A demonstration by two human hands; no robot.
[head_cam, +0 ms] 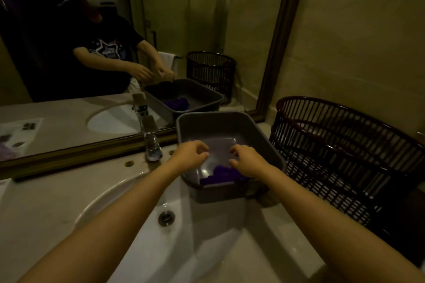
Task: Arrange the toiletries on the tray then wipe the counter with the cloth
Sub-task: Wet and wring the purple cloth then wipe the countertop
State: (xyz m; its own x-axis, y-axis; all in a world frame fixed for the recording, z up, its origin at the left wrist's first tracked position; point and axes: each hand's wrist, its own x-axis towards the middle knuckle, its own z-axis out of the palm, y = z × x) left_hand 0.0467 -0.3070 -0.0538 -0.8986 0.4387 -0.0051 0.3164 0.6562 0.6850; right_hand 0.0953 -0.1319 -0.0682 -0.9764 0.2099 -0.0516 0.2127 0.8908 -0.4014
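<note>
A grey plastic tub stands on the counter at the right of the sink, its near edge hanging over the basin. A purple cloth lies crumpled in the tub's near corner. Both my hands hover over the tub with loosely curled fingers and hold nothing. My left hand is above the tub's left side. My right hand is just above the cloth and partly covers it. No toiletries show in the tub.
A white sink with a drain lies below my arms. A chrome tap stands left of the tub. A dark slatted basket fills the counter on the right. A mirror backs the beige counter.
</note>
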